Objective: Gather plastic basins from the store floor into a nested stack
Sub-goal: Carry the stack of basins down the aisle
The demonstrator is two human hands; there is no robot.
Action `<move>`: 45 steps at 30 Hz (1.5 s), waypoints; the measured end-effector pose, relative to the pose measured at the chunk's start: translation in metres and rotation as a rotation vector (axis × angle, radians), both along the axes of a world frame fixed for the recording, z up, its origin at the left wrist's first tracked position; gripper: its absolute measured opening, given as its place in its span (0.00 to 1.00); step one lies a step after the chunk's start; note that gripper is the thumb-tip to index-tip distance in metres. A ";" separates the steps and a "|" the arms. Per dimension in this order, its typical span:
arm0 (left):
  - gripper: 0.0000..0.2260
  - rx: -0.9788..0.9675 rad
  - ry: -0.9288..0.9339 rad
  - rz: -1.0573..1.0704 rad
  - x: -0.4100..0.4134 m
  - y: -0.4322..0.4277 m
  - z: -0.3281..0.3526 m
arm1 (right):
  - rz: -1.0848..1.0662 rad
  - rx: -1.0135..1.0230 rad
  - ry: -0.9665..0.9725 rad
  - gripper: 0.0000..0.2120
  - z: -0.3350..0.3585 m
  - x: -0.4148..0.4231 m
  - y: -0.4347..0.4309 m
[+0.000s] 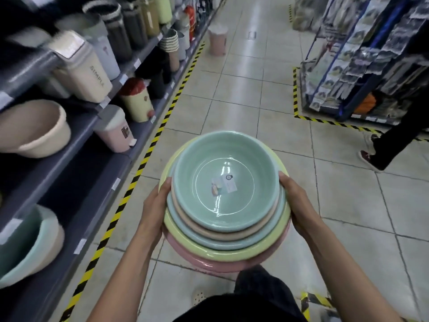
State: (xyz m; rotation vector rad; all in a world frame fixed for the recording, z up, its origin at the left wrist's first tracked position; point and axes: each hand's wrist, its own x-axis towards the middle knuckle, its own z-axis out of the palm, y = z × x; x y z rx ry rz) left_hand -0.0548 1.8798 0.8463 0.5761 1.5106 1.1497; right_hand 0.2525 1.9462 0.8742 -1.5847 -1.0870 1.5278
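1. Gripping opposite rims, the left hand (155, 205) and right hand (294, 201) both clasp the nested stack (226, 253), likely so its wide load stays level.
2. It is carried above the aisle floor (243, 112), smallest green basin (226, 182) on top.
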 end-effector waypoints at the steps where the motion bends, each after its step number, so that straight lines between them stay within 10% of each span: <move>1: 0.22 0.002 0.000 0.046 -0.010 0.009 -0.002 | 0.040 -0.009 -0.002 0.22 -0.001 -0.014 0.022; 21: 0.17 -0.032 -0.045 1.304 -0.133 0.136 -0.024 | 1.141 -0.098 -0.030 0.23 -0.028 -0.411 0.385; 34: 0.13 -0.086 -0.130 1.391 -0.331 0.157 -0.139 | 1.154 -0.135 -0.143 0.19 -0.160 -0.631 0.409; 45: 0.19 -0.168 -0.164 1.454 -0.469 0.199 -0.381 | 1.139 -0.092 -0.181 0.13 -0.406 -0.765 0.450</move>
